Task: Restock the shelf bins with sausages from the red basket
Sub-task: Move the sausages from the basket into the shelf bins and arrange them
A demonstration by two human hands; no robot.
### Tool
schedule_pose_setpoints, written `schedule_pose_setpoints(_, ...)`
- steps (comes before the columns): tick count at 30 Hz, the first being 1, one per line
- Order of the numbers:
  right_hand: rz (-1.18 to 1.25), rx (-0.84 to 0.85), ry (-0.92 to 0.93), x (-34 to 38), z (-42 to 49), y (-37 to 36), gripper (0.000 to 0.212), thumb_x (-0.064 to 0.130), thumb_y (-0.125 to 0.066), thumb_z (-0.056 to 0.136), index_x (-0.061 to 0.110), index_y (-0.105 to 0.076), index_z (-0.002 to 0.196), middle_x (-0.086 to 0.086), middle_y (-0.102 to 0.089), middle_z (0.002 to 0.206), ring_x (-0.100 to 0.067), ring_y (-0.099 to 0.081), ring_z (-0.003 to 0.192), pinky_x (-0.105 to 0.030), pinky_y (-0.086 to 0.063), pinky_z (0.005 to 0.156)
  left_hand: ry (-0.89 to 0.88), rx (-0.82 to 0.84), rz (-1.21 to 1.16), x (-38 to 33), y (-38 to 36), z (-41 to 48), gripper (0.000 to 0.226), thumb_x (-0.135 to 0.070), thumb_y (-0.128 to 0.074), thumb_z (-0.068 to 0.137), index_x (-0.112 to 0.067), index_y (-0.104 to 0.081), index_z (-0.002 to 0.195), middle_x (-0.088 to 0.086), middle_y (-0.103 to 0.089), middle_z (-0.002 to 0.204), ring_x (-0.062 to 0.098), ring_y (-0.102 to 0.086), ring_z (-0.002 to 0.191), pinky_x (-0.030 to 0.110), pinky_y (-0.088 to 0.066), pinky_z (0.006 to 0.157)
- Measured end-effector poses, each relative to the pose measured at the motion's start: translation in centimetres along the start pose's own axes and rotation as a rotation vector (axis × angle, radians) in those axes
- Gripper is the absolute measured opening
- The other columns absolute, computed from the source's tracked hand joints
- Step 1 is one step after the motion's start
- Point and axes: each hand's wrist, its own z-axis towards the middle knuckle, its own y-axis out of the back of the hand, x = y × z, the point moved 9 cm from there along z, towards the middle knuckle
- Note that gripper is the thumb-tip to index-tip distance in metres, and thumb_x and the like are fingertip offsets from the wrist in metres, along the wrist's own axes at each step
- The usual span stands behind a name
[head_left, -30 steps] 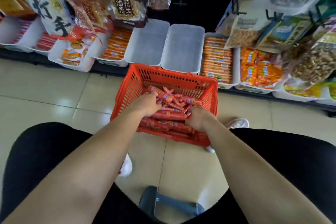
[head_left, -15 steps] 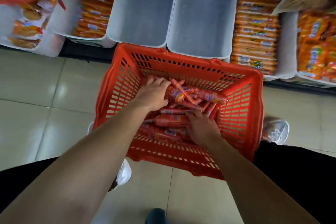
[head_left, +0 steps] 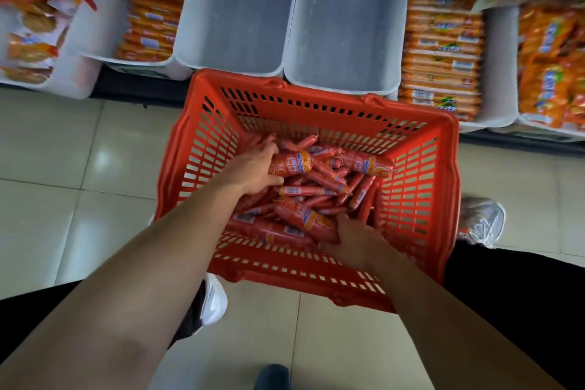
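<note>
Pale floor tiles (head_left: 63, 168), red basket (head_left: 316, 101) before empty shelf bins (head_left: 234, 9): clamps left hand (head_left: 250, 168), nearer them, round a crosswise thick sausage (head_left: 292, 164); buries right hand (head_left: 357, 241) in sausages (head_left: 316, 191), grip unclear

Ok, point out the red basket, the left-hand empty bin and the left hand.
red basket (head_left: 418, 199): head view, right slotted wall.
left-hand empty bin (head_left: 234, 16): head view, bare floor.
left hand (head_left: 253, 168): head view, back of hand.

Red basket (head_left: 421, 187): slotted hard plastic, slight sheen. Sausages (head_left: 304, 190): glossy film wrappers. Shelf bins (head_left: 345, 19): frosted, translucent matt plastic. Floor (head_left: 63, 168): smooth glazed tile, reflective.
</note>
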Motion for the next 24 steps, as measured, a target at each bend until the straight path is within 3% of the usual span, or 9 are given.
schedule_pose_setpoints(2, 0.085, 0.013, -0.015, 0.0, -1.1, 0.8, 0.081, 0.066, -0.064, 0.077, 0.022, -0.041, 0.142, -0.003, -0.058, 0.136, -0.025, -0.058, 0.119, -0.037, -0.048, 0.097, 0.029, -0.009, -0.046, 0.2, 0.5, -1.5, 0.083, -0.050, -0.069, 0.086, -0.020, -0.027, 0.152, 0.011, -0.046, 0.149, 0.031, -0.050, 0.130, 0.038, -0.040, 0.101)
schedule_pose_setpoints(5, 0.113, -0.049, 0.004, 1.2, -3.0, 3.5, 0.072, 0.063, -0.066, 0.076, 0.031, -0.050, 0.138, -0.003, -0.061, 0.134, -0.025, -0.059, 0.118, -0.034, -0.046, 0.096, 0.078, -0.018, -0.128, 0.5, 2.4, -4.0, 0.078, -0.053, -0.067, 0.085, -0.023, -0.034, 0.149, 0.009, -0.053, 0.143, 0.029, -0.053, 0.125, 0.036, -0.042, 0.098)
schedule_pose_setpoints(9, 0.012, -0.139, 0.010, 3.6, -6.1, 7.8, 0.080, 0.072, -0.059, 0.071, 0.025, -0.049, 0.135, -0.012, -0.064, 0.126, -0.033, -0.061, 0.114, -0.037, -0.048, 0.092, 0.117, -0.054, -0.174, 0.7, 6.5, -7.7, 0.075, -0.055, -0.068, 0.082, -0.023, -0.041, 0.144, 0.006, -0.057, 0.137, 0.026, -0.056, 0.120, 0.034, -0.044, 0.093)
schedule_pose_setpoints(14, 0.151, -0.286, 0.032, 5.6, -10.0, 12.9, 0.072, 0.058, -0.070, 0.065, 0.022, -0.051, 0.124, -0.003, -0.068, 0.108, -0.024, -0.067, 0.097, -0.035, -0.053, 0.083, 0.169, -0.129, -0.290, 2.2, 11.9, -12.5, 0.083, -0.037, -0.075, 0.066, -0.020, -0.044, 0.140, 0.008, -0.062, 0.125, 0.025, -0.063, 0.105, 0.032, -0.051, 0.087)
schedule_pose_setpoints(18, 0.238, -0.422, 0.057, 7.3, -11.6, 15.7, 0.071, 0.052, -0.070, 0.078, 0.026, -0.045, 0.139, -0.003, -0.069, 0.117, -0.027, -0.065, 0.105, -0.034, -0.050, 0.087, 0.204, -0.260, -0.448, 3.8, 14.7, -14.1, 0.082, -0.034, -0.078, 0.062, -0.028, -0.045, 0.137, 0.003, -0.065, 0.119, 0.022, -0.066, 0.098, 0.033, -0.053, 0.087)
schedule_pose_setpoints(20, 0.260, -0.490, 0.077, 7.9, -11.3, 16.9, 0.059, 0.054, -0.065, 0.082, 0.028, -0.051, 0.133, -0.002, -0.071, 0.112, -0.028, -0.066, 0.103, -0.036, -0.051, 0.086, 0.204, -0.360, -0.495, 4.2, 15.8, -13.6, 0.082, -0.030, -0.081, 0.065, -0.028, -0.046, 0.139, 0.002, -0.065, 0.122, 0.020, -0.063, 0.103, 0.029, -0.049, 0.087)
schedule_pose_setpoints(24, 0.278, -0.565, 0.104, 8.9, -8.8, 18.7, 0.050, 0.049, -0.059, 0.091, 0.025, -0.051, 0.133, -0.005, -0.070, 0.110, -0.031, -0.065, 0.103, -0.038, -0.050, 0.084, 0.177, -0.476, -0.522, 4.5, 17.8, -10.5, 0.072, -0.023, -0.079, 0.073, -0.023, -0.047, 0.137, 0.000, -0.063, 0.116, 0.015, -0.057, 0.092, 0.026, -0.040, 0.078)
